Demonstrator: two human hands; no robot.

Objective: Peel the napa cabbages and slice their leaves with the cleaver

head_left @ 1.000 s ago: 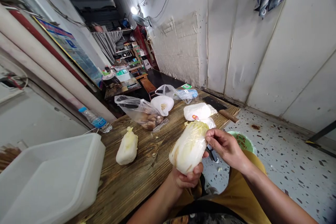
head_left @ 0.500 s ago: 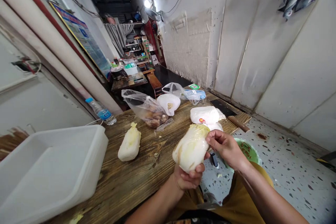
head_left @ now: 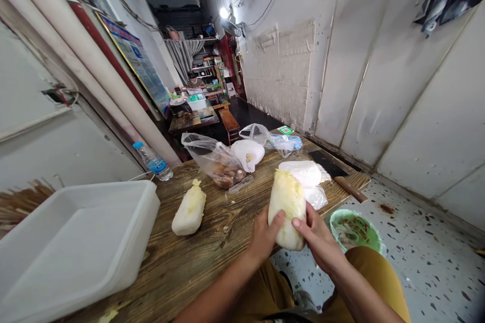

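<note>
A napa cabbage (head_left: pixel 287 202), white with a yellow leafy top, is held upright between my two hands over the table's near edge. My left hand (head_left: pixel 265 234) grips its left side, thumb across the front. On the right side my right hand (head_left: pixel 318 237) is closed around it, its thumb also on the front; the fingers behind are hidden. Another napa cabbage (head_left: pixel 189 210) lies on the wooden table (head_left: pixel 212 262) to the left. Just beyond my hands sits a white wrapped package (head_left: pixel 303 171) with clear plastic beside it.
A white plastic tub (head_left: pixel 79 242) stands at the left, near a water bottle (head_left: pixel 155 162). Farther back are a bag of brown mushrooms (head_left: pixel 225 172) and a white foam net (head_left: pixel 248 154). A cleaver (head_left: pixel 337 171) lies at the right edge, above a green bin (head_left: pixel 356 232) on the floor.
My right hand has moved from the cabbage's upper right edge down to its side. The cabbage has turned more upright, and both thumbs now press on its front. The view has shifted slightly.
</note>
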